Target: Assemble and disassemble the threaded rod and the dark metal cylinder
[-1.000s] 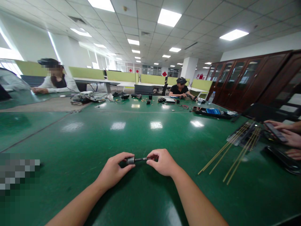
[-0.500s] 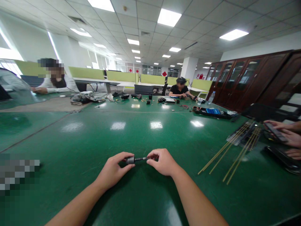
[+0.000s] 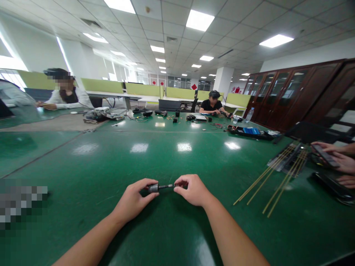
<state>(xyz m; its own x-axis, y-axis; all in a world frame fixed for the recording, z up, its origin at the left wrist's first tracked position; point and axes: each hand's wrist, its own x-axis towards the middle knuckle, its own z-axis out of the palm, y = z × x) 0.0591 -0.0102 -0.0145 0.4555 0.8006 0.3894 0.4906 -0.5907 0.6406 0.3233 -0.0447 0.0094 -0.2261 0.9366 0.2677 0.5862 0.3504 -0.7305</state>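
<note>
Just above the green tabletop [image 3: 155,155], my left hand [image 3: 133,201] grips a short grey metal cylinder [image 3: 153,188], thumb below and fingers above. A thin dark shaft [image 3: 165,186] runs from the cylinder toward the right, roughly level. At the shaft's far end my right hand [image 3: 192,190] pinches a small part between thumb and fingertips. The fingers cover most of that part, so its kind is hidden. Shaft and cylinder look like a small motor or driver bit holder; I cannot tell which.
Several thin yellow sticks [image 3: 277,179] lie at right, near another person's hands holding a phone-like device [image 3: 325,155]. A black tray with blue pieces [image 3: 251,131] sits farther back. Two people work across the table. Electronic parts [image 3: 101,115] and a plastic bottle [image 3: 249,115] stand along the far side.
My right hand has shifted very slightly to the right, with a little more of the shaft's end showing. My left hand keeps its hold on the cylinder.
</note>
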